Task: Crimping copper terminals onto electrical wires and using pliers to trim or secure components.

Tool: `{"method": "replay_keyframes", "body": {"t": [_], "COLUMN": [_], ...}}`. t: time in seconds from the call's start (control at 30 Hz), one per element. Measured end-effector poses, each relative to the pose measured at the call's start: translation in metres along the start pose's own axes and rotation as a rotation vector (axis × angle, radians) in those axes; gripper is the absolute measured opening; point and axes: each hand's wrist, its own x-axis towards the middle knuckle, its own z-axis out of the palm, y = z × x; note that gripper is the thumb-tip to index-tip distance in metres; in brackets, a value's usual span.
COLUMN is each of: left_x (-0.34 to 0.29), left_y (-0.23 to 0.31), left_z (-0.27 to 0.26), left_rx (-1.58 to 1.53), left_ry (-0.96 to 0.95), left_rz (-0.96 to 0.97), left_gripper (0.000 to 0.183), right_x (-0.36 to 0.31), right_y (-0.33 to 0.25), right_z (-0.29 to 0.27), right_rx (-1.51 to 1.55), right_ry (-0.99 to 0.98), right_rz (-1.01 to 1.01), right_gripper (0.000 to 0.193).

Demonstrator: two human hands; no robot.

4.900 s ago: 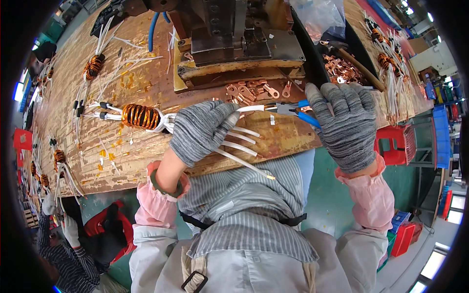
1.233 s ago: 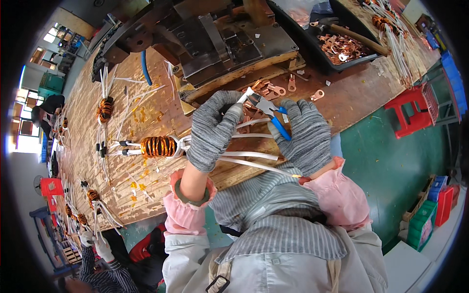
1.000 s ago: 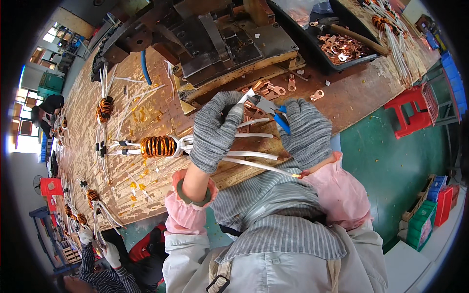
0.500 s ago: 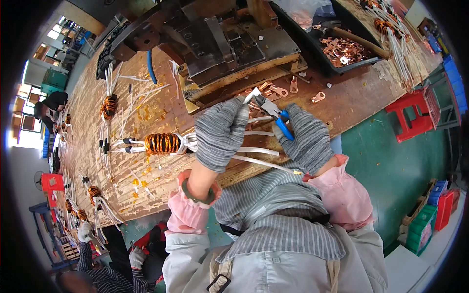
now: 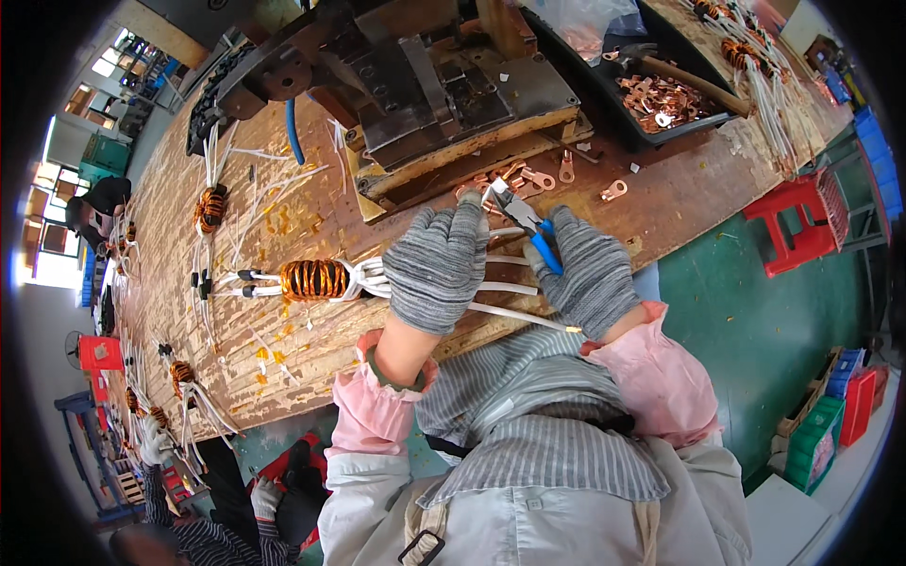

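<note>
My right hand (image 5: pixel 593 274), in a grey knitted glove, is closed round blue-handled pliers (image 5: pixel 540 241). Their metal jaws reach up and left to a small white tip in front of my left hand (image 5: pixel 436 267). That hand, gloved alike, is closed, its fingers pinched near the white wire end (image 5: pixel 497 186) at the jaws; much of the grip is hidden. Left of it lies a copper-wound coil (image 5: pixel 316 279), whose white leads run under my left hand. More white leads (image 5: pixel 510 288) emerge to its right, one with a bare end. Loose copper lugs (image 5: pixel 538 179) lie just beyond.
A heavy metal press (image 5: pixel 444 104) stands at the back of the worn wooden table (image 5: pixel 283 377). Right of it, a black tray (image 5: pixel 604 104) holds copper lugs and a hammer (image 5: pixel 698 83). A red stool (image 5: pixel 797 217) stands at right. Another person's gloved hands (image 5: pixel 266 498) are at lower left.
My left hand has shifted slightly right and down, and its fingers now sit lower beside the pliers' jaws. The white tip has moved right to the jaws. My right hand still holds the pliers.
</note>
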Motion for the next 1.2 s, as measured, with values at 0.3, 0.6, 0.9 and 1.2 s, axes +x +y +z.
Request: {"method": "replay_keyframes", "body": {"t": [0.3, 0.6, 0.9, 1.2], "left_x": [0.000, -0.005, -0.007, 0.002], "left_y": [-0.001, -0.001, -0.002, -0.011], "left_z": [0.000, 0.006, 0.008, 0.000], "left_rx": [-0.020, 0.084, 0.097, -0.804], "left_ry": [-0.064, -0.077, -0.063, -0.080], "left_rz": [0.006, 0.073, 0.100, -0.398], "left_gripper": [0.034, 0.044, 0.045, 0.020], "right_x": [0.005, 0.005, 0.009, -0.002], "right_y": [0.002, -0.003, -0.002, 0.024], "right_z": [-0.013, -0.025, -0.026, -0.030], "right_rx": [0.055, 0.000, -0.009, 0.555], "right_ry": [-0.216, -0.371, -0.328, -0.438], "right_rz": [0.029, 0.117, 0.086, 0.017], "right_gripper": [0.040, 0.048, 0.038, 0.048]}}
